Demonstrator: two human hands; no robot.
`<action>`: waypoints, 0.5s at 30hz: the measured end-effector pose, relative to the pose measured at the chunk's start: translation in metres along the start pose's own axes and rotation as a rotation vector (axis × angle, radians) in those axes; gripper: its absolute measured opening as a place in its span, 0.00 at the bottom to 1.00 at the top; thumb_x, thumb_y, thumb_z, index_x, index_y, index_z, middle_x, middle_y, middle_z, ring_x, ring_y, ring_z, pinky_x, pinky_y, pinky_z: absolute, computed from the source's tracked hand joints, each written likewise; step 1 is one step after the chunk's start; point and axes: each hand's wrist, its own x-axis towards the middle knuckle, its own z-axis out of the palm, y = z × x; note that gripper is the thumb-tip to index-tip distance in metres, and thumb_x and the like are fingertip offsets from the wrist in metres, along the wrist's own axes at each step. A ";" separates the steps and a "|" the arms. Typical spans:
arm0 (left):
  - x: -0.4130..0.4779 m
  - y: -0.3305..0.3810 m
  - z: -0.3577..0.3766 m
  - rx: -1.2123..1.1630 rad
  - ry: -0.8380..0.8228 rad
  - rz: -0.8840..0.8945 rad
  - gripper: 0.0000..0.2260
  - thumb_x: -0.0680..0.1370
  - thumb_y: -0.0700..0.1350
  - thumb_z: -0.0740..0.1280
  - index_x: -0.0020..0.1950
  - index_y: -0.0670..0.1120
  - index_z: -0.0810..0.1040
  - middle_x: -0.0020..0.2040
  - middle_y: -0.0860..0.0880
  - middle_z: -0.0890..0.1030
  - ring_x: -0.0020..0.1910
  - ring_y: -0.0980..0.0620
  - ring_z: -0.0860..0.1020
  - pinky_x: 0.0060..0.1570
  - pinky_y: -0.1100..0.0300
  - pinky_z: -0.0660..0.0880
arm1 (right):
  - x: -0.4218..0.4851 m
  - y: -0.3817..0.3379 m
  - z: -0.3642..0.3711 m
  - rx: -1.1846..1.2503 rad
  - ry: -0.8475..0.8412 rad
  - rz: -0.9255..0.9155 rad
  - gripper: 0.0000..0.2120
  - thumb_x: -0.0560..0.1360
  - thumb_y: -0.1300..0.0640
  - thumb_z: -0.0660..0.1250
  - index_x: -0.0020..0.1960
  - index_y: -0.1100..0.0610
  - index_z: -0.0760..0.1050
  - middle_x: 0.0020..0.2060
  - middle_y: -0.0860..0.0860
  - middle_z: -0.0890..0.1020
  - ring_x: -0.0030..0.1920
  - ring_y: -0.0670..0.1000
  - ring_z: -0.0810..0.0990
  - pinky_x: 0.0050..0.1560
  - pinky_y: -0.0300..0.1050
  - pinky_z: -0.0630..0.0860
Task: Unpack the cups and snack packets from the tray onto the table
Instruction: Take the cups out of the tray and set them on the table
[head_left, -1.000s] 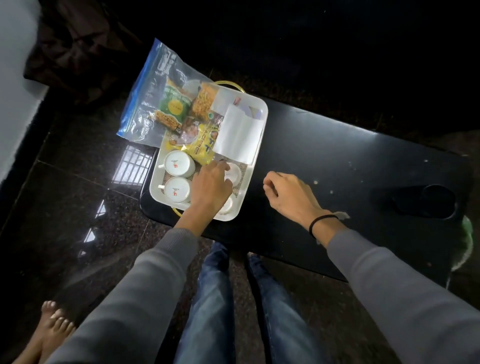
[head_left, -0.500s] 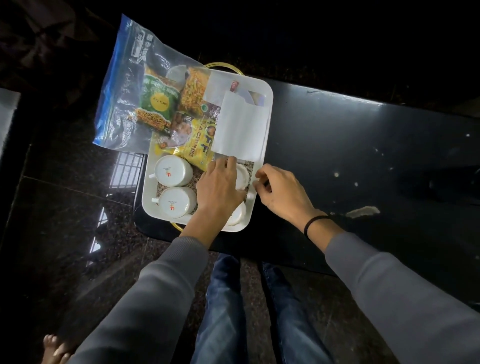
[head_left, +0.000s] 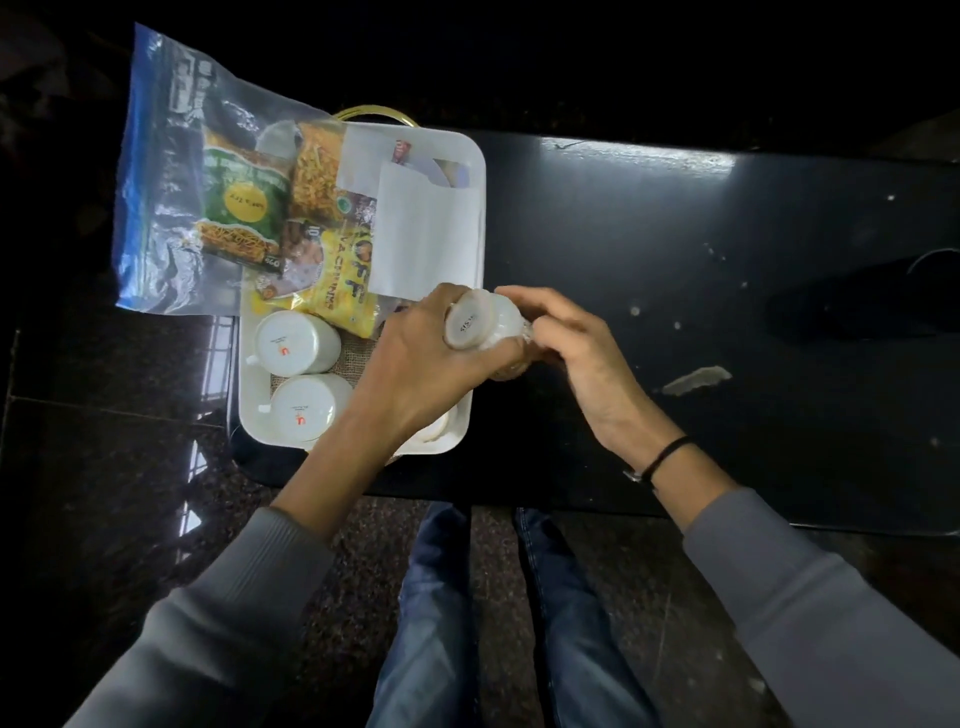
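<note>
A white tray (head_left: 480, 171) sits at the left end of the black table (head_left: 675, 218). My left hand (head_left: 415, 358) is shut on a white cup (head_left: 475, 325), lifted above the tray's right edge with its base facing up. My right hand (head_left: 582, 348) touches the same cup from the right, fingers curled around it. Two more white cups (head_left: 293, 340) (head_left: 306, 410) stand upside down in the tray's near left part. Another cup (head_left: 434, 431) is mostly hidden under my left wrist. Snack packets (head_left: 337, 280) and a white paper (head_left: 423, 228) fill the tray's far half.
A clear zip bag (head_left: 166, 171) with a blue strip, holding a green snack packet (head_left: 244, 208), hangs off the tray's far left over the floor. A pale scrap (head_left: 696, 379) lies on the table to the right. My knees are under the table's near edge.
My left hand has closed on a cup and lifted it from the tray toward the right edge. My right hand has come in to meet it.
</note>
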 end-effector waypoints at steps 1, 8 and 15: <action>0.001 0.002 0.002 -0.079 -0.060 -0.033 0.24 0.68 0.63 0.75 0.60 0.54 0.77 0.47 0.58 0.83 0.44 0.65 0.81 0.40 0.74 0.74 | -0.005 0.000 -0.007 0.073 -0.013 0.027 0.22 0.74 0.60 0.61 0.66 0.54 0.80 0.56 0.50 0.86 0.51 0.44 0.84 0.48 0.39 0.81; 0.000 0.009 0.055 -0.567 -0.271 -0.147 0.15 0.73 0.63 0.74 0.45 0.53 0.86 0.38 0.50 0.87 0.39 0.53 0.86 0.47 0.57 0.82 | -0.037 0.018 -0.061 0.120 0.015 0.182 0.16 0.78 0.47 0.69 0.65 0.45 0.81 0.52 0.48 0.88 0.50 0.46 0.86 0.50 0.44 0.79; -0.011 -0.017 0.114 -0.713 -0.295 -0.397 0.14 0.80 0.52 0.71 0.40 0.42 0.83 0.35 0.49 0.85 0.36 0.55 0.84 0.39 0.62 0.83 | -0.052 0.040 -0.082 0.140 0.098 0.456 0.17 0.79 0.48 0.69 0.63 0.56 0.80 0.59 0.59 0.85 0.56 0.59 0.86 0.50 0.48 0.85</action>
